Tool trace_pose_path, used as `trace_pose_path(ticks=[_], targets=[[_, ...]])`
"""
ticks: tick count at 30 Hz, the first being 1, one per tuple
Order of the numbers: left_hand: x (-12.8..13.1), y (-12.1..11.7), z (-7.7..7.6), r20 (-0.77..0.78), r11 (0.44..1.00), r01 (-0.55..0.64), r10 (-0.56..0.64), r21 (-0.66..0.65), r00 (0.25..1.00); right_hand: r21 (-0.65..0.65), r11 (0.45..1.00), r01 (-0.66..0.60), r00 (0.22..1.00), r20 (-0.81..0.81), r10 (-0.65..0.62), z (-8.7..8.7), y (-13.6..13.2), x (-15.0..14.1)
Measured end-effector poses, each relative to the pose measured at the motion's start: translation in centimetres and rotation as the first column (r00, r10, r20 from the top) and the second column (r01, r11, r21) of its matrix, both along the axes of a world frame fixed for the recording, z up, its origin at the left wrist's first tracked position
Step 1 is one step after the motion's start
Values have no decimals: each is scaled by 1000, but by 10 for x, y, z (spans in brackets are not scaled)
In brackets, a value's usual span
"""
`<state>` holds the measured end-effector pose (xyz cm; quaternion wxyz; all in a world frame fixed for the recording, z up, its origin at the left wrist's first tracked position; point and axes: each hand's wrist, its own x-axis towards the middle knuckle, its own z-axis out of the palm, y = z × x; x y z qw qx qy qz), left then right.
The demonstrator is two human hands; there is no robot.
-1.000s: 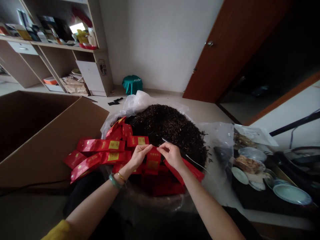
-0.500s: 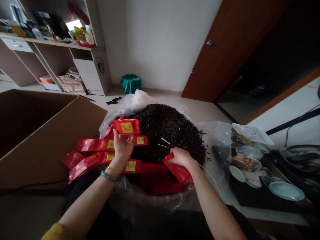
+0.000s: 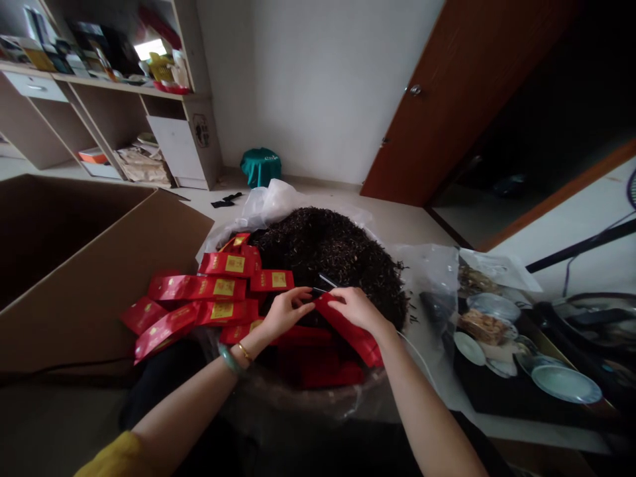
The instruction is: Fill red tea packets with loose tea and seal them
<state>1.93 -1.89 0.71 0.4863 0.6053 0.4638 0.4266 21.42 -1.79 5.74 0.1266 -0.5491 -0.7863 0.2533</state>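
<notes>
A heap of dark dried tea leaves (image 3: 322, 248) fills a large container lined with clear plastic. My right hand (image 3: 360, 308) is closed on the upper part of a red packet (image 3: 355, 338) at the near side of the heap. A thin two-pronged metal tool (image 3: 328, 281) sticks out from under that hand; its exact kind is unclear. My left hand (image 3: 285, 313) is beside the packet's top edge, with thumb and forefinger apart; whether the fingertips touch it is unclear. Several red packets with yellow labels (image 3: 223, 263) lie on the left side of the heap.
A large open cardboard box (image 3: 149, 245) stands on the left. To the right, a black tray (image 3: 487, 384) holds dishes, including a pale bowl (image 3: 566, 384). Beyond the container are a green cloth-covered object (image 3: 261, 167), a cabinet (image 3: 173, 146) and a brown door (image 3: 427, 99).
My left hand has put the labelled red packet down among the others on the left. It has moved right, to the top of the packet in my right hand.
</notes>
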Motion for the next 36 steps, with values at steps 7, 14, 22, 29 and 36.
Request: trace_pose_path(ticks=[7,14,22,29,36], targets=[[1,-3,1,57,999,-32,34,-43,998,213,972,99,973,-227,-49,-2,-3,-11],[0,1,6,326,981,5,59,-192,944,228,898,377,870,-420,-259,-14,10,1],[-7,-1,8,70,995,61,-56,-73,996,433,892,128,951,-309,13,-8,0,-12],[-2,-5,5,105,999,4,-1,-35,994,647,744,167,967,-254,4,-19,-6,-27],[-2,-6,11,128,999,-11,16,-36,992,728,672,132,981,-192,16,-20,-8,-32]])
